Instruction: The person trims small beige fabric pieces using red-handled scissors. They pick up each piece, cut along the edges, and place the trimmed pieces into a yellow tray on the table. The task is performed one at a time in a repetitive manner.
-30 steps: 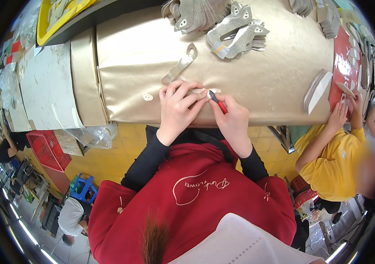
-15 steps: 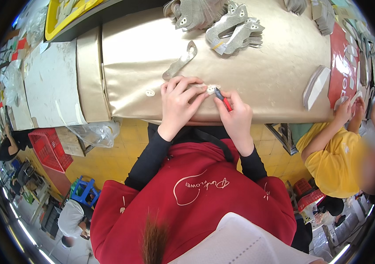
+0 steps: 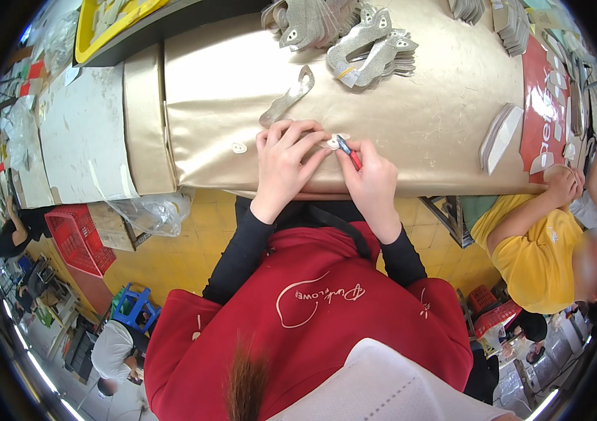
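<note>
My left hand [image 3: 286,168] rests on the gold-covered table, its thumb and forefinger pinching the edge of a small white oval piece [image 3: 333,143]. Closed round a red and dark-grey pen-like tool [image 3: 351,156], my right hand [image 3: 374,184] brings its tip to that piece. Whether the tip touches is too small to tell. Left of my hands lies a similar small white oval piece [image 3: 239,148] with dark marks. A curved silver-grey shoe-upper-like piece [image 3: 287,99] lies just beyond my left fingers.
Bundled stacks of silver-grey cut pieces [image 3: 372,52] lie at the far side. To the right are a stack of pale pieces [image 3: 500,139] and a red sheet [image 3: 537,105]. A yellow tray [image 3: 112,31] stands far left. A person in yellow [image 3: 530,242] works at right.
My right hand and the tool have shifted slightly left, over the white piece. My left hand stays nearly still. The person in yellow has moved their hands.
</note>
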The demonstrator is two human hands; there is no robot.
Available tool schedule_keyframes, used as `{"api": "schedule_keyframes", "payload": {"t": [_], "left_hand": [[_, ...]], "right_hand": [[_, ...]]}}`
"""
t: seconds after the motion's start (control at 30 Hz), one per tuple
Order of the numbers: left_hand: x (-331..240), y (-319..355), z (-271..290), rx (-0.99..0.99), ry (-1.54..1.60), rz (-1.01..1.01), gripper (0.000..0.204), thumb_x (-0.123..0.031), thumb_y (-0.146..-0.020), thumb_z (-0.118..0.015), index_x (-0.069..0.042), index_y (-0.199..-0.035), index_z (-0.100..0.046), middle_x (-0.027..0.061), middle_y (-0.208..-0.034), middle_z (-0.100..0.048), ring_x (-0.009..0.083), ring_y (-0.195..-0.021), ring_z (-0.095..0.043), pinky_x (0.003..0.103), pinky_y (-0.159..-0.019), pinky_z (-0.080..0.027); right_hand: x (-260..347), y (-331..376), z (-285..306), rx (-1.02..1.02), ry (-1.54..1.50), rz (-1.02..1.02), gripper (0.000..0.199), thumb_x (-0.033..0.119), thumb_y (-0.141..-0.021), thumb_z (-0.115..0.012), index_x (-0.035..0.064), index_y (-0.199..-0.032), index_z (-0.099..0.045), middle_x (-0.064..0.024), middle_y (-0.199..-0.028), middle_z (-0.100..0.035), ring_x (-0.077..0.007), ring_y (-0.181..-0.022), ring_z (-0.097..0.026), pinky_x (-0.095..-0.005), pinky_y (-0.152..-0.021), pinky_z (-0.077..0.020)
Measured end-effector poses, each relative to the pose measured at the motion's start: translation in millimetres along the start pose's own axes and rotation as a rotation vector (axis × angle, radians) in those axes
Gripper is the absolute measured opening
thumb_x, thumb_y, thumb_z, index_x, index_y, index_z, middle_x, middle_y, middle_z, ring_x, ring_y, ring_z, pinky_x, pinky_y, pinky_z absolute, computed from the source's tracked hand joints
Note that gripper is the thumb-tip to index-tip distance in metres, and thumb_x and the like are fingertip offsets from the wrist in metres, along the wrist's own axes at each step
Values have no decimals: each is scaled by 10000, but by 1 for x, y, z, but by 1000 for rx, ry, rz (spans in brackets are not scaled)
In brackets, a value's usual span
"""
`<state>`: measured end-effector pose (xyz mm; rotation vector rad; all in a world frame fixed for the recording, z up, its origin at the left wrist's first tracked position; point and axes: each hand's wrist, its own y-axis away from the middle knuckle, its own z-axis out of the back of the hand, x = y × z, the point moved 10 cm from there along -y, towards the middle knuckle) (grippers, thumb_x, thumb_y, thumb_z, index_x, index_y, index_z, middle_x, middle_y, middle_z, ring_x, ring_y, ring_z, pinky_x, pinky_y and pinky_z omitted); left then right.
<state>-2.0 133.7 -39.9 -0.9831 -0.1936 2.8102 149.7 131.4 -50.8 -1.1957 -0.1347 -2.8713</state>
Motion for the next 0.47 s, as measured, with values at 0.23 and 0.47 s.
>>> {"api": "schedule_keyframes", "payload": {"t": [0.23, 0.47], "left_hand": [[0, 1, 2, -22, 28, 1, 178, -267, -793, -763, -198, -953, -727, -84, -1056, -646, 178, -1042, -543, 375, -891, -346], [-2, 3, 0, -30, 23, 3, 183, -267, -789, -768, -193, -952, -728, -85, -1052, -649, 173, -1042, -543, 373, -893, -346]], "right_hand": [[-10, 2, 7, -9, -99, -53, 163, 146, -890, -710, 22, -983, -661, -120, -686, -656, -198, -536, -599, -313, -520, -446], [-14, 9, 10, -9, -93, -48, 186, 163, -882, -723, 34, -1010, -681, -112, -673, -655, -176, -536, -588, -292, -530, -445]]}}
